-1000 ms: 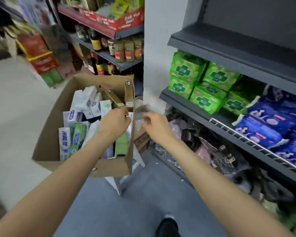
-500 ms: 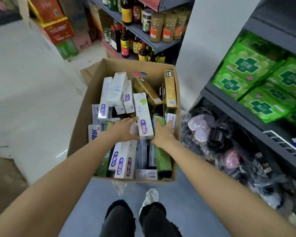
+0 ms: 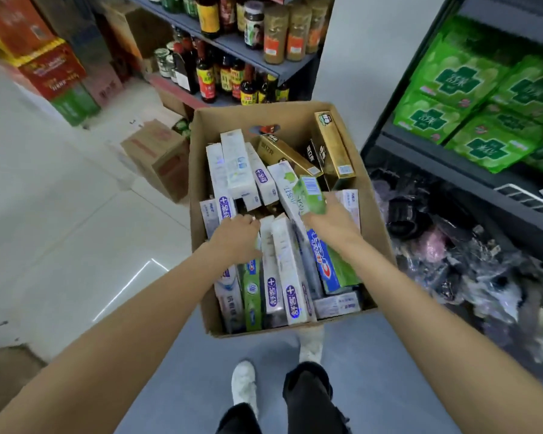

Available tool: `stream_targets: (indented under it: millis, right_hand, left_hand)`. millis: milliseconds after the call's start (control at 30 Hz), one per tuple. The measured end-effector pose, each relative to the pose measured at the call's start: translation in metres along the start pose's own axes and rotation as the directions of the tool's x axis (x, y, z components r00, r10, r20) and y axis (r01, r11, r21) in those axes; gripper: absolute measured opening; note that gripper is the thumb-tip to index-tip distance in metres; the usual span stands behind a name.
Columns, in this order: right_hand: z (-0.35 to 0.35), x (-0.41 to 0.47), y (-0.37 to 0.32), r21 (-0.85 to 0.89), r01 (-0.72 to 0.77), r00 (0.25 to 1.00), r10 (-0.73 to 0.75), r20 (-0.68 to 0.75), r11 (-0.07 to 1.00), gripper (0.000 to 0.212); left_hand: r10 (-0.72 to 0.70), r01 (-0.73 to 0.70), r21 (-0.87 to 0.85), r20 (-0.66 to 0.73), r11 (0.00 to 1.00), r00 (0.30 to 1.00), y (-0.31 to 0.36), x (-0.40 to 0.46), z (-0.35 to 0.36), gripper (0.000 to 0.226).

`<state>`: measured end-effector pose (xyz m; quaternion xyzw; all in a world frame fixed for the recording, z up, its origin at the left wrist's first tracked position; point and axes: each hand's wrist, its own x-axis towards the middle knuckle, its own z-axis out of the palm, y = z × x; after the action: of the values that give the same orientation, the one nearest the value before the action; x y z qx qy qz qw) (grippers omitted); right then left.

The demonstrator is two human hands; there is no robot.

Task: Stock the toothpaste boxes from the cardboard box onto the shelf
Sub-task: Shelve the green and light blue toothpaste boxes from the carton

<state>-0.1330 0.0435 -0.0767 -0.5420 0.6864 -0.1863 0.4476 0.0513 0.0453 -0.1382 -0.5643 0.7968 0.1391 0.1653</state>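
Fingers of the right hand (image 3: 333, 222) curl round a green toothpaste box (image 3: 311, 195), which tilts up above the heap with its barcode end uppermost. The left hand (image 3: 237, 234) reaches down among the packs with its fingers bent in between them; whether they grip anything cannot be told from this view.

Both hands are inside the cardboard box (image 3: 201, 189), which stands open-topped on the grey floor (image 3: 373, 355) just ahead of the person's white shoes (image 3: 244, 383). It is crowded with toothpaste boxes: white ones with purple marks (image 3: 290, 277) lying lengthwise in the middle, a blue and green one (image 3: 329, 264) under the right wrist, a green one (image 3: 252, 296) near the front wall, and gold ones (image 3: 334, 148) leaning against the far right corner.

The dark shelf (image 3: 445, 158) stands to the right of the box, carrying stacked green packets (image 3: 470, 98). Beneath that board a jumble of dark plastic-wrapped goods (image 3: 452, 255) spills along the floor close beside the box's right wall. Behind the box, another rack holds sauce bottles (image 3: 207, 76) and jars (image 3: 276, 32). A smaller brown carton (image 3: 160, 155) sits on the pale tiles just left of the box, and red and green cases (image 3: 51, 67) are stacked farther off at the upper left.
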Motion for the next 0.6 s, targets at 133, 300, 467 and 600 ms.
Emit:
stream_targets:
  millis: [133, 300, 467, 600]
  right_hand:
    - [0.023, -0.021, 0.002, 0.089, -0.053, 0.999, 0.053, 0.001, 0.995, 0.032]
    - [0.033, -0.040, 0.006, 0.168, -0.110, 0.994, 0.110, 0.007, 0.980, 0.021]
    - [0.030, -0.051, 0.003, 0.252, -0.131, 0.991, 0.136, 0.001, 0.959, 0.015]
    - [0.012, -0.063, -0.001, 0.324, -0.104, 0.993, 0.117, -0.023, 0.940, 0.016]
  left_hand:
    - [0.046, -0.048, -0.067, -0.033, 0.997, 0.998, -0.006, -0.002, 0.001, 0.068]
    - [0.102, -0.111, -0.214, -0.054, 0.971, 0.993, -0.015, -0.006, -0.009, 0.062]
    - [0.127, -0.126, -0.404, -0.026, 0.906, 0.992, -0.020, -0.015, -0.011, 0.054]
    - [0.092, -0.143, -0.687, -0.110, 0.713, 0.990, -0.013, -0.021, -0.042, 0.060]
